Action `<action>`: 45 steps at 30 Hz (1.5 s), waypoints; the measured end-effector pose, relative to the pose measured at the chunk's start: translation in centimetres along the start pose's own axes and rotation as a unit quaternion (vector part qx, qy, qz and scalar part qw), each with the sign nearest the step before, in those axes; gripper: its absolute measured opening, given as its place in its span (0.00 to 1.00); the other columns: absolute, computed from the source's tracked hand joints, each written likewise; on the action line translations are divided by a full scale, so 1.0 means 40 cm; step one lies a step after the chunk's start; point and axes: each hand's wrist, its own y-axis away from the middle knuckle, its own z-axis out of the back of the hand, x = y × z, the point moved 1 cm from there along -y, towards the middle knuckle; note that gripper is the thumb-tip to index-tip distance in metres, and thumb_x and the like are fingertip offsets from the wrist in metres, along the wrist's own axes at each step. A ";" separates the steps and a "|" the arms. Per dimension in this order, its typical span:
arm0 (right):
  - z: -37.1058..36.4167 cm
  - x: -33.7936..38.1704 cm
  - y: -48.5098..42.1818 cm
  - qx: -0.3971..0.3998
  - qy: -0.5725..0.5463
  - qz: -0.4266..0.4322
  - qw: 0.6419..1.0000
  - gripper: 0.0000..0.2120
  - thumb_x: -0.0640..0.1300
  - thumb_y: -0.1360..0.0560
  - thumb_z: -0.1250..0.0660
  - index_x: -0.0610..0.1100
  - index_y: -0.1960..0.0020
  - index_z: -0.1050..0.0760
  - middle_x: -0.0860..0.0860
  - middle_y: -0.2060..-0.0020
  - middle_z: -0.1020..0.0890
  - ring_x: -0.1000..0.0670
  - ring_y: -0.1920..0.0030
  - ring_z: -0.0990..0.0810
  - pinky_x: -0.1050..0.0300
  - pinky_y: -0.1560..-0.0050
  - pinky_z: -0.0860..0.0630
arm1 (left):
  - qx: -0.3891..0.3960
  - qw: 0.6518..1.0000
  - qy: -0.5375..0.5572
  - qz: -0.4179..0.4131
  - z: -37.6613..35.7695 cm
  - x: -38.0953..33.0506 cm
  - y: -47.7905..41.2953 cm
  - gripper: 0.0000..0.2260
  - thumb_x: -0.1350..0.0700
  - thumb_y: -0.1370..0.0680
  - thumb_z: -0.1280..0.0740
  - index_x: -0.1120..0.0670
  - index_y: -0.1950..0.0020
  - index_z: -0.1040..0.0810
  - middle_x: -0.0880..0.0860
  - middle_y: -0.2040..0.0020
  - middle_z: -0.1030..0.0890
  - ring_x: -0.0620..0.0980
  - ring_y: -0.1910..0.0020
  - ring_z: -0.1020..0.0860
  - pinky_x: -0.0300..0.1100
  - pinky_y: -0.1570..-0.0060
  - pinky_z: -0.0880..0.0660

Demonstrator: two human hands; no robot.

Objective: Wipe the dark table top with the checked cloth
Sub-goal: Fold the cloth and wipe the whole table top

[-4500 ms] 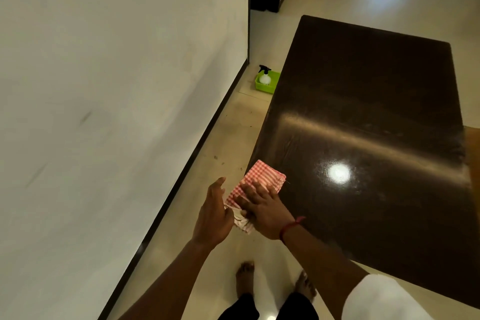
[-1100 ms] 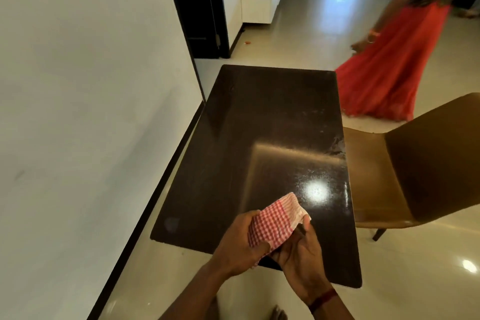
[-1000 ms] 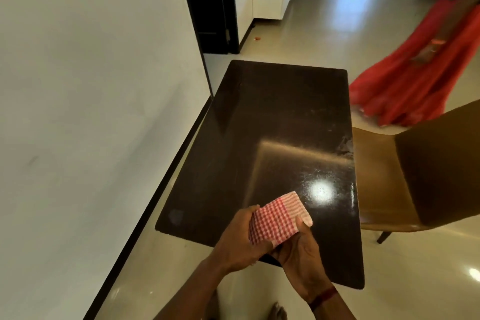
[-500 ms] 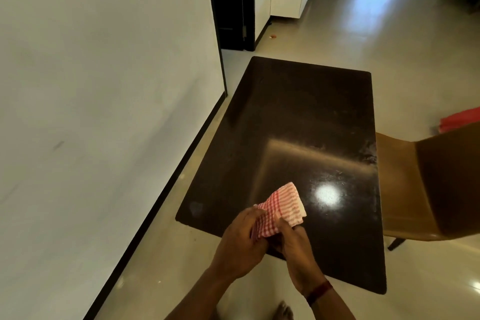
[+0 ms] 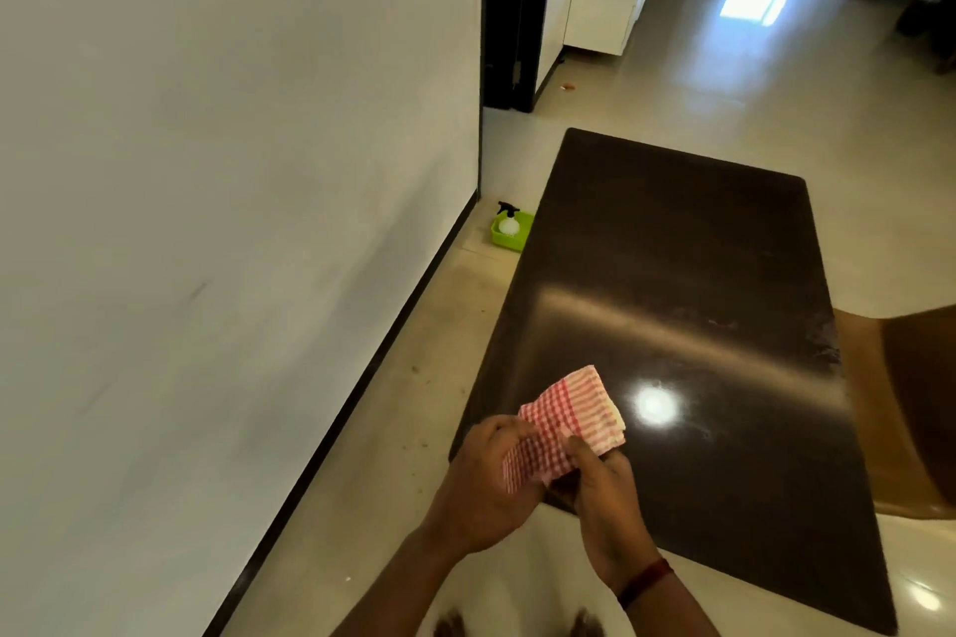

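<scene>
The red-and-white checked cloth (image 5: pixel 569 419) is folded and held over the near left corner of the dark glossy table top (image 5: pixel 683 285). My left hand (image 5: pixel 486 486) grips the cloth's near left part with thumb and fingers. My right hand (image 5: pixel 605 497), with a red band on the wrist, pinches its near right edge. The cloth's far end sticks out flat above the table surface; whether it touches the top I cannot tell. A bright light reflection lies just right of the cloth.
A white wall with a dark skirting runs along the left. A green tray (image 5: pixel 512 232) with a white spray bottle (image 5: pixel 508 218) stands on the floor by the table's left edge. A brown chair (image 5: pixel 905 404) is at the right edge. A white cabinet (image 5: pixel 610 0) stands far back.
The view has swung left, showing the green tray again; the person in red is out of view. Both hands keep hold of the cloth, working its fold over the table's near corner.
</scene>
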 end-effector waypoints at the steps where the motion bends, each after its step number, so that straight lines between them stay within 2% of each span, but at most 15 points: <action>1: -0.016 -0.005 -0.005 -0.002 0.000 -0.009 1.000 0.11 0.44 0.20 0.41 0.48 0.39 0.27 0.48 0.47 0.17 0.44 0.47 0.18 0.44 0.48 0.19 | -0.010 1.000 0.002 0.007 0.032 0.022 0.001 0.25 0.38 0.27 0.33 0.42 0.33 0.31 0.39 0.37 0.28 0.38 0.39 0.28 0.34 0.41 0.25; 4: -0.066 -0.008 -0.022 0.000 0.006 -0.029 1.000 0.12 0.46 0.21 0.40 0.46 0.39 0.26 0.45 0.46 0.17 0.43 0.47 0.17 0.40 0.46 0.21 | -0.029 0.999 0.004 0.028 0.122 0.070 -0.013 0.20 0.44 0.26 0.31 0.42 0.35 0.29 0.39 0.39 0.25 0.37 0.41 0.27 0.36 0.40 0.25; 7: -0.117 0.004 -0.050 0.007 0.004 -0.029 1.000 0.10 0.45 0.21 0.40 0.47 0.42 0.26 0.47 0.47 0.17 0.43 0.47 0.18 0.45 0.48 0.21 | -0.044 0.998 0.012 0.054 0.184 0.098 -0.069 0.19 0.49 0.25 0.30 0.45 0.34 0.27 0.41 0.38 0.23 0.38 0.40 0.26 0.36 0.40 0.26; 10: -0.180 0.021 -0.106 0.008 0.006 -0.016 1.000 0.10 0.42 0.20 0.41 0.46 0.41 0.27 0.47 0.47 0.18 0.45 0.47 0.20 0.52 0.53 0.23 | -0.037 0.997 0.029 0.054 0.233 0.106 -0.140 0.16 0.51 0.24 0.30 0.45 0.37 0.25 0.40 0.41 0.22 0.37 0.43 0.25 0.31 0.45 0.26; 13: -0.250 0.037 -0.179 0.005 -0.003 -0.013 1.000 0.13 0.42 0.20 0.42 0.43 0.36 0.28 0.46 0.45 0.19 0.45 0.45 0.20 0.52 0.51 0.23 | -0.015 0.999 0.031 0.033 0.273 0.118 -0.223 0.13 0.51 0.23 0.31 0.42 0.39 0.25 0.36 0.45 0.23 0.32 0.45 0.26 0.24 0.51 0.28; 15: -0.299 0.045 -0.239 0.001 -0.017 -0.013 1.000 0.12 0.41 0.20 0.42 0.45 0.38 0.27 0.47 0.46 0.18 0.44 0.46 0.19 0.50 0.50 0.23 | 0.003 0.999 0.021 0.026 0.305 0.130 -0.286 0.13 0.51 0.23 0.32 0.43 0.38 0.25 0.36 0.45 0.23 0.31 0.45 0.26 0.22 0.51 0.29; 20: -0.411 0.085 -0.375 -0.031 -0.061 -0.025 0.997 0.11 0.40 0.20 0.40 0.46 0.39 0.26 0.47 0.50 0.17 0.44 0.49 0.18 0.51 0.58 0.22 | 0.036 0.998 -0.015 0.042 0.389 0.168 -0.446 0.14 0.52 0.22 0.33 0.46 0.37 0.26 0.40 0.43 0.22 0.36 0.45 0.24 0.26 0.48 0.27; 26: -0.472 0.125 -0.515 -0.069 -0.095 -0.033 0.993 0.18 0.36 0.21 0.39 0.44 0.32 0.32 0.45 0.46 0.20 0.42 0.46 0.21 0.49 0.59 0.20 | 0.058 0.997 -0.033 0.034 0.436 0.199 -0.625 0.12 0.51 0.23 0.32 0.45 0.40 0.25 0.39 0.45 0.21 0.36 0.46 0.23 0.26 0.49 0.27; 32: -0.512 0.189 -0.602 -0.093 -0.100 -0.031 0.990 0.21 0.33 0.22 0.38 0.51 0.34 0.31 0.48 0.44 0.21 0.44 0.47 0.22 0.52 0.66 0.20 | 0.069 0.997 0.006 0.015 0.454 0.194 -0.783 0.11 0.53 0.24 0.30 0.39 0.46 0.26 0.36 0.48 0.21 0.34 0.48 0.23 0.28 0.51 0.24; 37: -0.548 0.247 -0.671 -0.127 -0.097 -0.001 0.987 0.22 0.33 0.23 0.37 0.55 0.36 0.31 0.50 0.46 0.19 0.45 0.47 0.20 0.52 0.64 0.20 | 0.099 0.993 0.053 0.030 0.463 0.201 -0.922 0.07 0.54 0.24 0.30 0.42 0.49 0.22 0.39 0.51 0.19 0.36 0.49 0.22 0.37 0.49 0.21; 42: -0.610 0.316 -0.744 -0.155 -0.115 0.033 0.981 0.24 0.32 0.24 0.35 0.52 0.33 0.31 0.49 0.46 0.18 0.45 0.47 0.19 0.51 0.62 0.19 | 0.148 0.984 0.095 0.025 0.489 0.193 -1.072 0.06 0.55 0.24 0.29 0.44 0.50 0.20 0.40 0.53 0.17 0.36 0.52 0.21 0.32 0.53 0.22; 45: -0.617 0.358 -0.789 -0.148 -0.144 0.033 0.978 0.25 0.33 0.26 0.34 0.54 0.34 0.29 0.46 0.48 0.17 0.42 0.48 0.17 0.47 0.58 0.19 | 0.162 0.978 0.127 0.022 0.493 0.162 -1.141 0.07 0.58 0.25 0.30 0.46 0.51 0.19 0.42 0.54 0.16 0.37 0.53 0.20 0.35 0.50 0.22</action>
